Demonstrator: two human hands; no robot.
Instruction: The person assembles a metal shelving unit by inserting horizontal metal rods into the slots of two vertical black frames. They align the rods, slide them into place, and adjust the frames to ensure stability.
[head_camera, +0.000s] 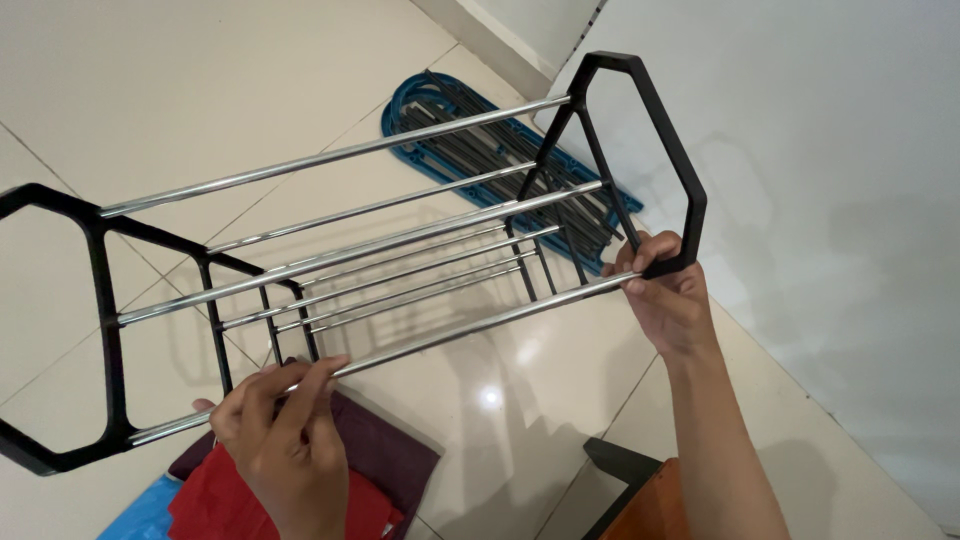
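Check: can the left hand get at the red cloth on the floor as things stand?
Probably not right away: the left hand is wrapped around the rack's chrome rod, so it is occupied. The red cloth lies directly beneath it, with nothing between.

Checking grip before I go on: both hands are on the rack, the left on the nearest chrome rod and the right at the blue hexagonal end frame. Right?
Not quite. The head view shows the end frame at the right hand is black, not blue; the blue piece lies on the floor beyond. The left hand does grip the nearest chrome rod.
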